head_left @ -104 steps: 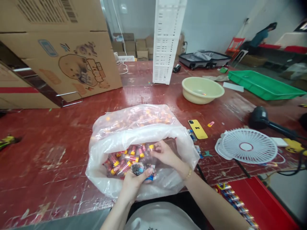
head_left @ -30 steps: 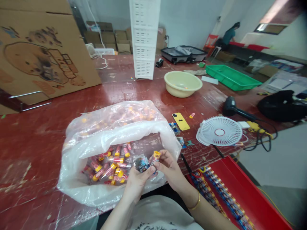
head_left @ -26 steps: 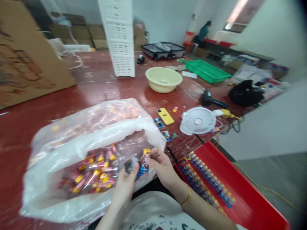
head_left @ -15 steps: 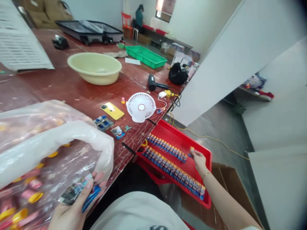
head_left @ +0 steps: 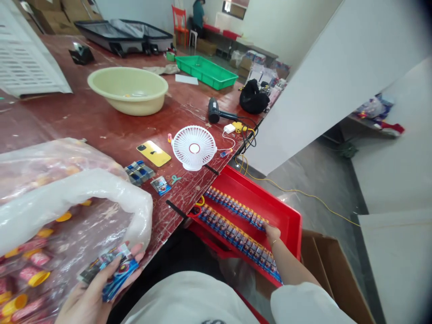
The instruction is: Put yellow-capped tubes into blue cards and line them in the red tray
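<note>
My left hand (head_left: 89,294) grips a fan of flat printed plastic sleeves (head_left: 119,274), blue and dark, above the table's near edge. Beside it an open clear plastic bag (head_left: 135,198) holds several pink tubes with yellow caps (head_left: 35,275). Reaching down into a red tray (head_left: 286,216), my right hand (head_left: 272,233) is closed at the near end of the shorter row of small blue-wrapped, yellow-capped tubes (head_left: 236,207). Its fingertips are on the last tube, which they partly hide. Parallel to that row runs a longer row of such tubes (head_left: 239,238).
On the red table stand a white fan (head_left: 195,148), a yellow phone (head_left: 154,153), a cream basin (head_left: 128,92), a hair dryer (head_left: 219,112) and a green tray (head_left: 205,72). A cardboard box (head_left: 332,274) sits right of the red tray. A person (head_left: 198,18) is far off.
My right hand has moved left in the tray, bringing a tube to the end of the shorter row. My left hand has shifted slightly left and down, its sleeves now more fanned out.
</note>
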Motion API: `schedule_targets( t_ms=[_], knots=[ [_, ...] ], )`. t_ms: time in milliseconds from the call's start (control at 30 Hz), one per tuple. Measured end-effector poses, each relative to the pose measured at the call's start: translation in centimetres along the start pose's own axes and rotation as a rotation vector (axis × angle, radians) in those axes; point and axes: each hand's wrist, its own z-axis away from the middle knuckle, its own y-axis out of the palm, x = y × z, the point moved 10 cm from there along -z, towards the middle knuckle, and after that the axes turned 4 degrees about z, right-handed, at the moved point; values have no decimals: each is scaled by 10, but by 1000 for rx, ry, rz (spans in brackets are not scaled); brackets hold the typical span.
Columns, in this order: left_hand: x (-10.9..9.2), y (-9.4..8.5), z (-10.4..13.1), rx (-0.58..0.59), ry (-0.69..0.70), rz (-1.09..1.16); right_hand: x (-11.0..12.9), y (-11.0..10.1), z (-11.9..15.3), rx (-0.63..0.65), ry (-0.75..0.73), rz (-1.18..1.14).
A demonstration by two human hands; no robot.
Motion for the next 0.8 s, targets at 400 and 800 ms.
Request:
schedule_targets(
  t_ms=[400,800],
  knots=[
    [-22,-31,6,122,90,129,206,36,304,172,-1395,-255],
    [-39,-102,13,-32,177,221,234,259,696,1131,-1891,184]
  ],
)
